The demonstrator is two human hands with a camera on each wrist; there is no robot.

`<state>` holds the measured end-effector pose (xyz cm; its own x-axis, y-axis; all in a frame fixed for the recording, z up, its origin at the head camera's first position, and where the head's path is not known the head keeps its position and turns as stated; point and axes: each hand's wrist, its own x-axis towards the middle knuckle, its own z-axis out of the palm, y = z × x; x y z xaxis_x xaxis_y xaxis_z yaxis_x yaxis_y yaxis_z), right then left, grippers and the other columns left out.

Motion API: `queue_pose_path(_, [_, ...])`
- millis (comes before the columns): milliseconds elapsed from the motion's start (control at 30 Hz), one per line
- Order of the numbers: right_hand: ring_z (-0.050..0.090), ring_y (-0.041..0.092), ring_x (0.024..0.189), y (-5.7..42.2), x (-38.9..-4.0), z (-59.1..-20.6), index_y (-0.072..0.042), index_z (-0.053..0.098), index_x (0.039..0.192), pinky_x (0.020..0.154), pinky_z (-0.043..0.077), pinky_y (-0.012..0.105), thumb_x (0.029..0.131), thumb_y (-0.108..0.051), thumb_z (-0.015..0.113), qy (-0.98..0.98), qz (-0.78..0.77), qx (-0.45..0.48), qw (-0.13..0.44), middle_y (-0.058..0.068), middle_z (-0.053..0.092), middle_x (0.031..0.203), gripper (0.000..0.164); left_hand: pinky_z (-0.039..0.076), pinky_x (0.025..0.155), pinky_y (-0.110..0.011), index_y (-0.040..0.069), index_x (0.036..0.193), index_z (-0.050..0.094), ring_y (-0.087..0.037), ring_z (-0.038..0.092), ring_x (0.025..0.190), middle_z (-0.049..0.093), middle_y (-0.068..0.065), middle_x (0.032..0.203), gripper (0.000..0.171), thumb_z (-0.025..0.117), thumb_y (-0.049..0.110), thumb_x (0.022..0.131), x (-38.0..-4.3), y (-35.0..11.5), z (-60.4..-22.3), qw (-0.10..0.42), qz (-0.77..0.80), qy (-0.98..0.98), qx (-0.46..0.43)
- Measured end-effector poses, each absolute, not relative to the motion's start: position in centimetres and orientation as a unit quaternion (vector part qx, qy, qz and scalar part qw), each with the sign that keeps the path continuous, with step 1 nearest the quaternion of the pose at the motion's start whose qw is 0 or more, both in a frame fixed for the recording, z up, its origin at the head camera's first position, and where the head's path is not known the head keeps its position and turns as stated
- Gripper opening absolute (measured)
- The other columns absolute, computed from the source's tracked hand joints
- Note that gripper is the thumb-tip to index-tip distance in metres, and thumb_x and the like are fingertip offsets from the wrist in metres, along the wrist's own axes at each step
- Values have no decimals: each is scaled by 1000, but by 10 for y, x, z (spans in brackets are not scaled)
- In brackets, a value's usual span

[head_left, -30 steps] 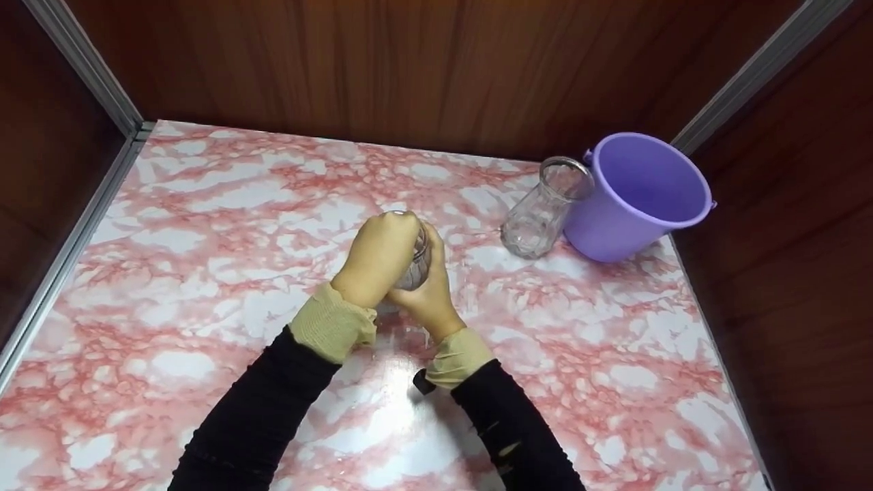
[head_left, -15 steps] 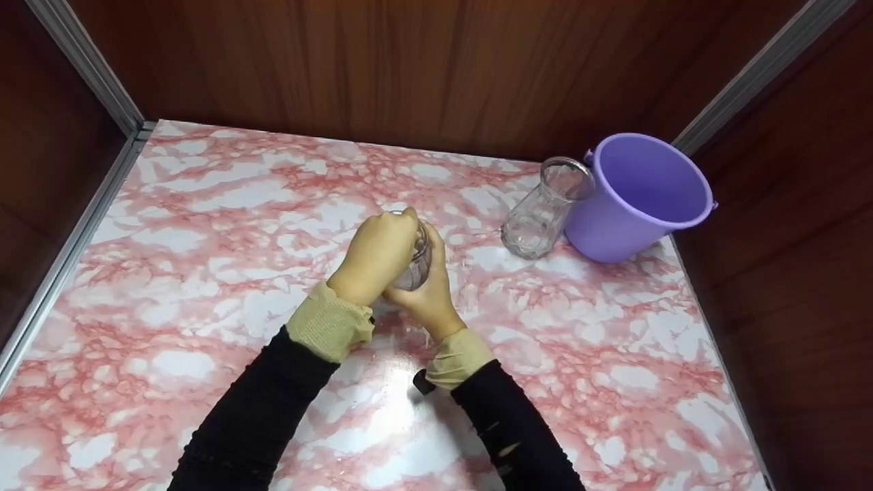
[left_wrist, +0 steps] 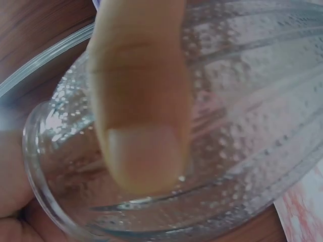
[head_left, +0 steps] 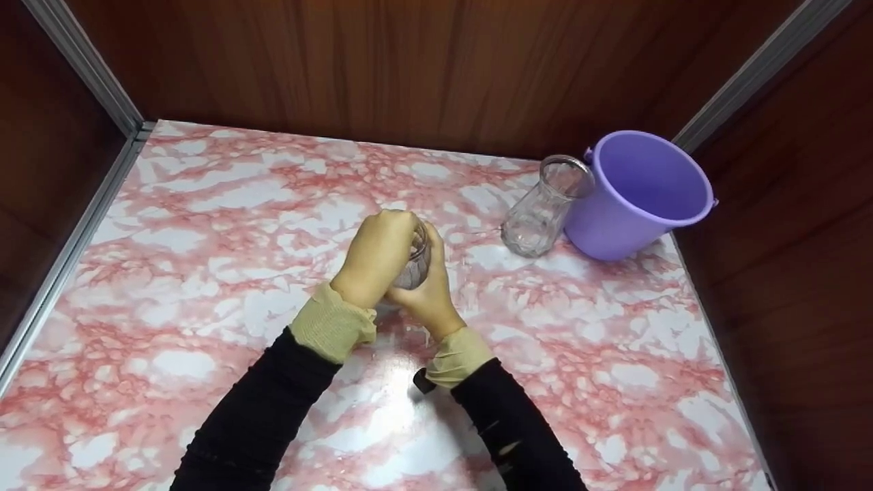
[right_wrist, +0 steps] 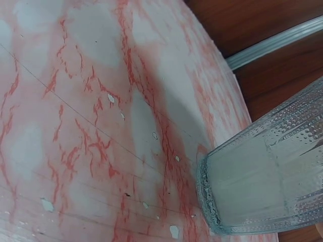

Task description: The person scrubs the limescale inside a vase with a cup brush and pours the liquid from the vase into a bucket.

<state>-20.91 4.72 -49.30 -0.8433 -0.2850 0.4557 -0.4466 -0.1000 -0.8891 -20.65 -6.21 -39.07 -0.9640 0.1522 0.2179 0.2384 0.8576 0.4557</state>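
Note:
A clear glass vase with a ribbed, dotted surface is held between my two hands at mid-table. My left hand curls over its mouth; the fingertips are hidden in the head view. From the near and right side my right hand grips the body. In the left wrist view a thumb lies across the glass, and curled fingers show beside the rim. The right wrist view shows the vase's base close to the marbled surface; whether they touch I cannot tell.
A second clear glass vase with a flared mouth stands at the right rear, by a purple bucket. Red-and-white marbled sheeting covers the table. Dark wood panels enclose the back and sides.
My left hand shifts slightly over the mouth of the vase, and a raised knuckle or digit has lowered. My right hand keeps its grip in nearly the same place.

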Motion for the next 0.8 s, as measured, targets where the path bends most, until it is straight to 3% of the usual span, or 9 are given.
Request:
queue_pose_path(200, [41, 25, 128, 48, -210, -492, 0, 18, 147, 106, 38, 39, 68, 4, 80, -675, 680, 281, 61, 17, 37, 145, 101, 57, 71, -25, -2, 99, 72, -23, 70, 82, 72, -11, 94, 13, 61, -2, 91, -204, -62, -393, 95, -261, -954, -112])
queue_pose_path(433, [40, 24, 131, 47, -212, -497, -1, 20, 147, 111, 33, 39, 67, 5, 81, -666, 684, 288, 73, 16, 38, 144, 101, 56, 66, -28, 2, 91, 74, -23, 69, 77, 72, -8, 87, 12, 63, -3, 88, -207, -64, -393, 104, -243, -957, -117])
queue_pose_path(800, [45, 26, 124, 46, -210, -493, 2, 21, 145, 106, 39, 40, 65, 7, 81, -665, 689, 278, 71, 20, 41, 140, 99, 57, 61, -35, -1, 81, 69, -27, 68, 70, 70, -12, 78, 12, 61, -1, 89, -209, -65, -390, 101, -211, -963, -133])
